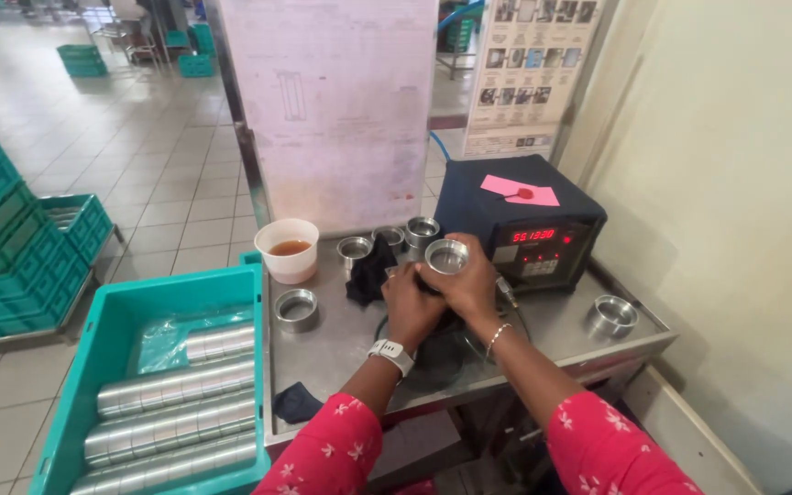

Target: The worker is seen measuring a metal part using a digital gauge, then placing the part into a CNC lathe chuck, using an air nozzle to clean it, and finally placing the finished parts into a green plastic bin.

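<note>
Teal crate (103,367), silvery rings (176,412), seemingly flowered pink sleeves (598,440).

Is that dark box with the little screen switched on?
On. The dark box shows lit red digits on its front display, just right of the metal ring both hands hold.

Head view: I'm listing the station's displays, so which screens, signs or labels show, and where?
Control box screen: front of the dark box behind the hands, small, red glowing digits.
Large sheet: upright behind the table, pale, faint print.
Picture chart: right of it, white, photo grid.
Pink notes: atop the box.
</note>
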